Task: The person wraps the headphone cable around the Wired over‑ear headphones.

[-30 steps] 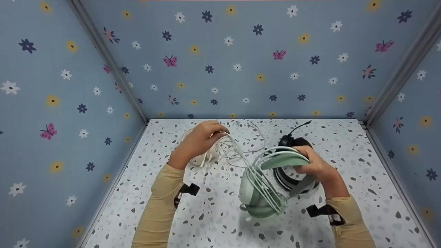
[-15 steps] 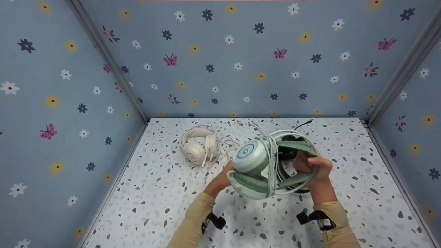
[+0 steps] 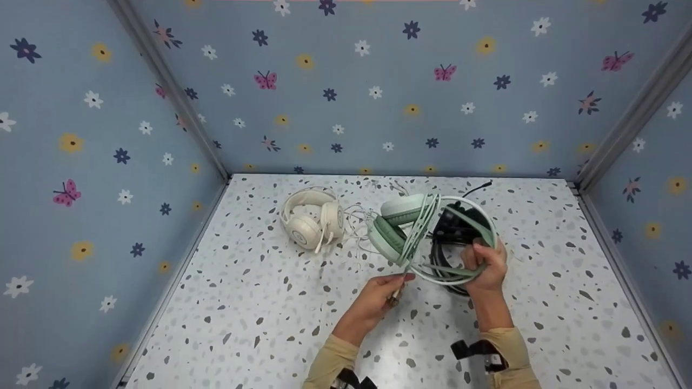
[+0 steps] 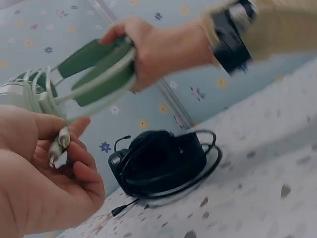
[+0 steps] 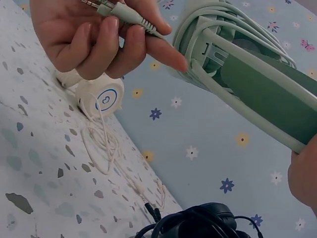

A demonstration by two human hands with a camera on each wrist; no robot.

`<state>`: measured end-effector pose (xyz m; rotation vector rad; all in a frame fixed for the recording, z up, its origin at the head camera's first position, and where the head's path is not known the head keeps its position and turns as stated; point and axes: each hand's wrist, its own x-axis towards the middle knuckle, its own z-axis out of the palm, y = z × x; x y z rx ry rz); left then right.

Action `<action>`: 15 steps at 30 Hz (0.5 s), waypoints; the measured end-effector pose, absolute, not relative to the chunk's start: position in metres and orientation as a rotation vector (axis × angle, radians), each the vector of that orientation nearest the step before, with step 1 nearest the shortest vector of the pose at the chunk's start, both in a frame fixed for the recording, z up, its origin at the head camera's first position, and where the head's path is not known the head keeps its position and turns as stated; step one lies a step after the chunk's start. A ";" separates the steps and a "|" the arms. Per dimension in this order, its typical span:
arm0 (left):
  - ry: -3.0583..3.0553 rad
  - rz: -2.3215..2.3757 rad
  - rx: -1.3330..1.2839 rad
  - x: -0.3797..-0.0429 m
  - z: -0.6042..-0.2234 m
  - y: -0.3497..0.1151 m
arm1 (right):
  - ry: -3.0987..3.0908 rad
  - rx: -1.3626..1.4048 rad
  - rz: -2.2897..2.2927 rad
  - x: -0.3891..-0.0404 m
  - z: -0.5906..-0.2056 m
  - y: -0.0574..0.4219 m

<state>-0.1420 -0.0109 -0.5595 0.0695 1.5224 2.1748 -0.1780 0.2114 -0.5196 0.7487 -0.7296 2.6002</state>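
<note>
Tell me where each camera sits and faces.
Head: worn on the head, facing forward and down at green headphones; left hand, right hand and sleeves show.
Left wrist: on that wrist, facing the plugs; both hands and right sleeve show.
Right wrist: on that wrist, facing the green headphones; both hands show.
Both wrist views share black headphones.
</note>
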 end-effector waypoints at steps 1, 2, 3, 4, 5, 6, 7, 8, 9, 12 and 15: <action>1.446 2.202 0.030 -0.143 -0.557 -0.012 | -0.731 0.755 2.570 -0.177 -0.520 0.210; 1.381 2.226 -0.006 -0.143 -0.556 -0.013 | -0.733 0.757 2.541 -0.177 -0.520 0.208; 1.324 2.247 -0.035 -0.144 -0.554 -0.014 | -0.747 0.752 2.508 -0.176 -0.520 0.206; 1.281 2.262 -0.056 -0.144 -0.552 -0.016 | -0.760 0.743 2.480 -0.175 -0.520 0.204; 1.254 2.271 -0.072 -0.145 -0.551 -0.017 | -0.772 0.730 2.455 -0.175 -0.520 0.202; 1.238 2.277 -0.084 -0.144 -0.550 -0.018 | -0.788 0.710 2.429 -0.174 -0.521 0.200; 1.229 2.282 -0.090 -0.144 -0.549 -0.019 | -0.805 0.687 2.405 -0.172 -0.521 0.197; 1.228 2.288 -0.099 -0.143 -0.548 -0.020 | -0.819 0.663 2.382 -0.171 -0.523 0.195; 1.239 2.289 -0.105 -0.143 -0.547 -0.021 | -0.834 0.637 2.362 -0.169 -0.524 0.192; 1.293 2.282 -0.092 -0.140 -0.544 -0.026 | -0.885 0.568 2.302 -0.164 -0.528 0.186; 1.319 2.265 -0.067 -0.139 -0.540 -0.032 | -0.960 0.516 2.242 -0.158 -0.532 0.180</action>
